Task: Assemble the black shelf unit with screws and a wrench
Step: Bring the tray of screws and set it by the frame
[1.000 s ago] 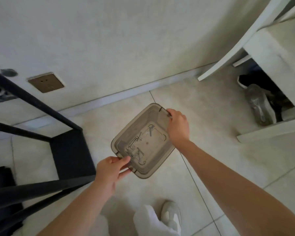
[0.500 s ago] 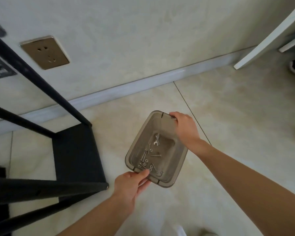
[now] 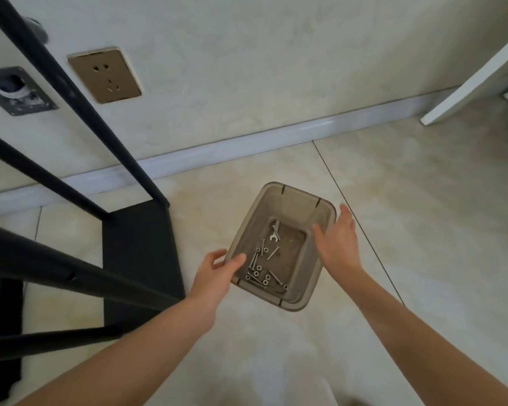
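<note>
A translucent grey plastic bin [image 3: 296,200] sits on the tiled floor. Inside lie several silver screws and nuts [image 3: 260,268] and a small silver wrench [image 3: 275,231]. My left hand [image 3: 217,273] hovers at the bin's near-left rim with relaxed fingers, the thumb over the edge. My right hand [image 3: 336,241] is open over the bin's right rim, fingers straight, gripping nothing. The black shelf unit [image 3: 138,250] stands at the left, with a black bottom panel and slanting black metal bars.
The wall runs along the back with a bronze power socket [image 3: 104,74], a grey wall plate [image 3: 15,90] and a white skirting board. A white furniture leg [image 3: 469,80] slants down at the right. Pale floor tiles surround the bin.
Both hands held the bin by its rims and lowered it to the floor; now both have let go and opened. The view has shifted closer and to the left.
</note>
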